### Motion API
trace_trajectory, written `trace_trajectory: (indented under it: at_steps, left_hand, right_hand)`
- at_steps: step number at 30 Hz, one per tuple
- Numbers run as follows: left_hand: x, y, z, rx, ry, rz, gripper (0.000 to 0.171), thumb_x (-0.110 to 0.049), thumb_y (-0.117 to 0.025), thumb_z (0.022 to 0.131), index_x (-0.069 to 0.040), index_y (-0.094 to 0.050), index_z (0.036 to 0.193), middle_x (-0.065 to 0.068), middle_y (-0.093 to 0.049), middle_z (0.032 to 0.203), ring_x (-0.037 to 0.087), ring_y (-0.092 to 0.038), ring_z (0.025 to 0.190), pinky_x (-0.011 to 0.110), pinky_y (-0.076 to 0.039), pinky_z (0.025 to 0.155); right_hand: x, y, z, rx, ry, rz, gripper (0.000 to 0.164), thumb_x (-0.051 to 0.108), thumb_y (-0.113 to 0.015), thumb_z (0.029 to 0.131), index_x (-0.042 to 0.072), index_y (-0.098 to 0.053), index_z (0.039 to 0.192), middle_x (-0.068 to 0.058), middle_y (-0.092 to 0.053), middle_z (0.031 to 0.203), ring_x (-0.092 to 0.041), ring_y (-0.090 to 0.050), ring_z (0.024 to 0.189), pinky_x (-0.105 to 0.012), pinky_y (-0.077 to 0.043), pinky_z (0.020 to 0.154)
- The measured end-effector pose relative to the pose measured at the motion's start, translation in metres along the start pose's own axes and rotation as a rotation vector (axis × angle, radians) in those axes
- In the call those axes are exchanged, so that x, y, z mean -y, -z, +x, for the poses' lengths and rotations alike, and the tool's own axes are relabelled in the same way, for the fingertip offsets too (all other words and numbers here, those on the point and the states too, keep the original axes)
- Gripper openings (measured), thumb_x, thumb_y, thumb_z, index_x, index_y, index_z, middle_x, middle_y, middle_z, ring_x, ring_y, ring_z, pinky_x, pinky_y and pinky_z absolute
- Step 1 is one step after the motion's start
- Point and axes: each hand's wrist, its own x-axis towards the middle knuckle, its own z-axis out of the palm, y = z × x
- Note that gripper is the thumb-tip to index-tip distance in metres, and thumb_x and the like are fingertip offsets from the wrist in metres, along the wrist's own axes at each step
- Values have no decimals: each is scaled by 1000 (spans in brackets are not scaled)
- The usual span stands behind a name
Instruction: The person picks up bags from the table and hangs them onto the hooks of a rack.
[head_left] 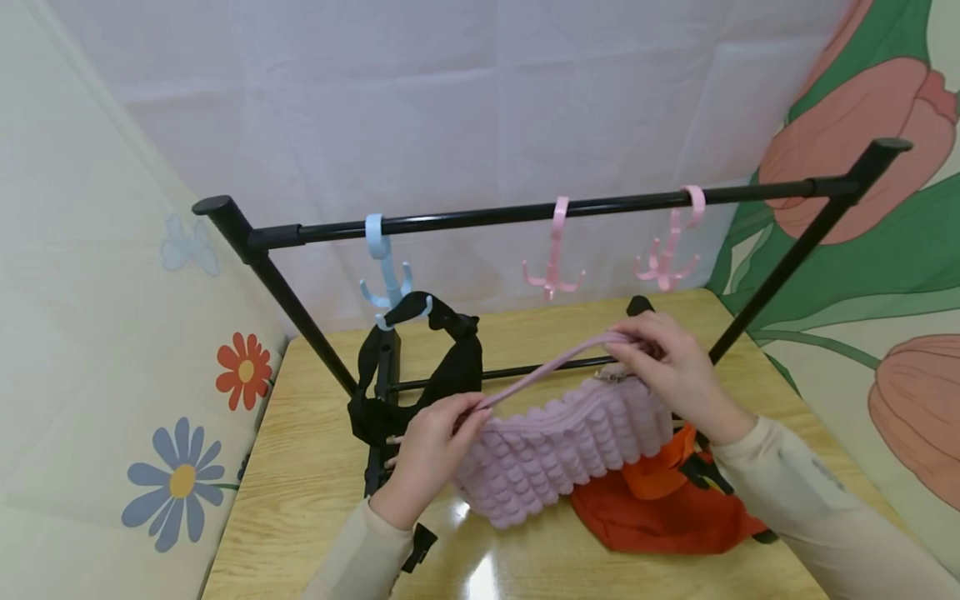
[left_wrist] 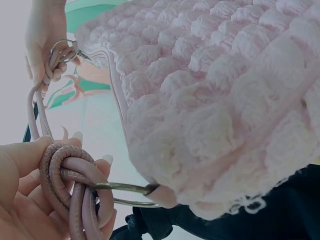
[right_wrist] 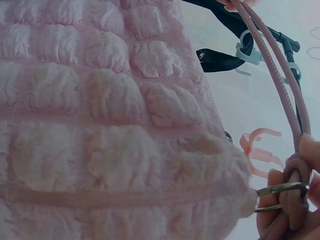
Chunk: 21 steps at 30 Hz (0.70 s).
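Observation:
A puffy lilac handbag hangs between my two hands in front of the rack. My left hand pinches one end of its strap, and my right hand grips the other end. In the left wrist view the strap's knot lies against the left fingers, looped through a metal ring. The right wrist view shows the right fingers around a similar knot at another ring. Below the handbag, an orange-red bag lies on the table, partly covered.
A black rail carries a blue hook and two pink hooks, one central and one further right. A black bag hangs from the blue hook. The wooden table lies beneath the rack.

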Motion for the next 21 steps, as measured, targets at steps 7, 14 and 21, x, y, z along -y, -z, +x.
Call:
trace_trajectory:
  at_steps: [7, 14, 21]
  left_hand:
    - [-2, 2, 3, -15, -11, 23, 15, -9, -70, 89, -3, -72, 102, 4, -69, 90, 13, -58, 72, 28, -51, 65]
    - [-3, 3, 4, -28, -20, 24, 16, -9, -70, 90, -3, -72, 104, 5, -69, 92, 13, -61, 74, 28, -51, 65]
    - [-6, 1, 5, -46, -19, 43, 16, -11, -70, 90, -3, -72, 104, 6, -69, 93, 14, -61, 75, 29, -52, 66]
  right_hand:
    - [1, 2, 2, -6, -6, -24, 12, -1, -66, 90, 1, -70, 102, -1, -61, 86, -8, -48, 71, -18, -41, 61]
    - [4, 4, 3, -24, -35, -38, 12, 1, -67, 90, 2, -71, 102, -1, -61, 87, -8, -48, 73, -18, -40, 62]
    - [4, 5, 5, -46, -38, -33, 15, -2, -68, 88, 2, -71, 102, -3, -60, 88, -7, -48, 73, -17, -40, 61]
